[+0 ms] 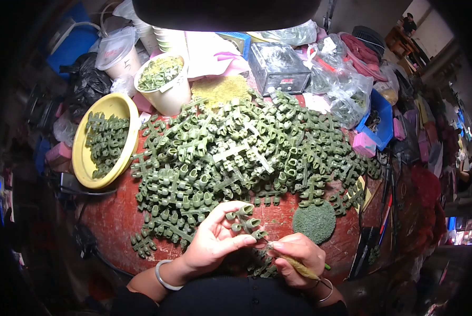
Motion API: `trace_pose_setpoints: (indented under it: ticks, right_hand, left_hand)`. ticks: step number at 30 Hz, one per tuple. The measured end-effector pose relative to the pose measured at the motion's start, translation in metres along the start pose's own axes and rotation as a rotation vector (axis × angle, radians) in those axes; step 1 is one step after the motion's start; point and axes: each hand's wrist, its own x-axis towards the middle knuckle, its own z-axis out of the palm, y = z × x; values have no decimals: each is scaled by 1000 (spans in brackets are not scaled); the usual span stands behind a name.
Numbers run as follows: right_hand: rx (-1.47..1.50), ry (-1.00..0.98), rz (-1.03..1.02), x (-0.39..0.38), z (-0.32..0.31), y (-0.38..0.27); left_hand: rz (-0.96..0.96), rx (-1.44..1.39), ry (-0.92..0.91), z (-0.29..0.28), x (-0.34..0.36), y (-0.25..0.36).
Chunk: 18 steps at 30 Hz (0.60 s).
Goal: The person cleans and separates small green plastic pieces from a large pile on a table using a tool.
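My left hand [214,235] is closed on a green moulded piece [248,223] with short hollow cups along its stem, held up between thumb and fingers. My right hand [300,257] grips a thin hand tool with a yellowish wrapped handle [302,269]. The tool's front end meets the lower end of the piece, but its tip is too small to make out. Beyond both hands spreads a large heap of similar green pieces [231,152]. A few more green pieces [262,263] lie below my hands, near my body. Right of them is a round, rough green pad [314,222].
A yellow basin [78,158] with green pieces stands left. Behind the heap are a white bucket [167,99] of green scraps, a dark box [279,68] and plastic bags [346,89]. A blue bin [382,124], pink block [364,145] and long tools [386,210] sit right on the red table [117,221].
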Motion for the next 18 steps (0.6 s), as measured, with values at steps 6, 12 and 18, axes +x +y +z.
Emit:
trace_pose_setpoints:
  ticks: [6,12,18]
  right_hand:
    - [-212,-48,-135,2,6,3]
    - [-155,-36,-89,-4,8,3]
    - [245,-46,141,-5,7,2]
  left_hand:
    - [19,-15,5,-2,-1,-3]
    - [52,-23,2,-6,-1,-10]
    - [16,-1,6,-9,-3,-10]
